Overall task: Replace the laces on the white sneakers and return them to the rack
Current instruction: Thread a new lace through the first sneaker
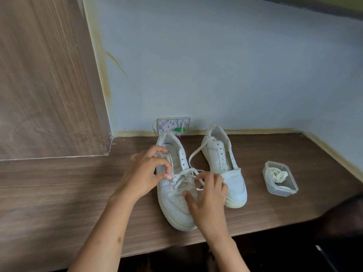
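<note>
Brown wooden desk [59, 189] meets a pale blue wall, with bare room on its left side. Two white sneakers sit side by side. Left hand [146, 173] pinches the lace [184, 172] on the near sneaker [176, 193]. Right hand [208, 195] hooks that lace too. Far sneaker [225, 163] lies beside a plastic box [280, 178] of laces near the front edge

A wooden desk [59, 193] is set against a pale wall [216, 65]; an open wall socket [174, 125] is mounted just above it.

Two sneakers [200, 173] side by side on table [59, 193], container [280, 178] to their right.
</note>
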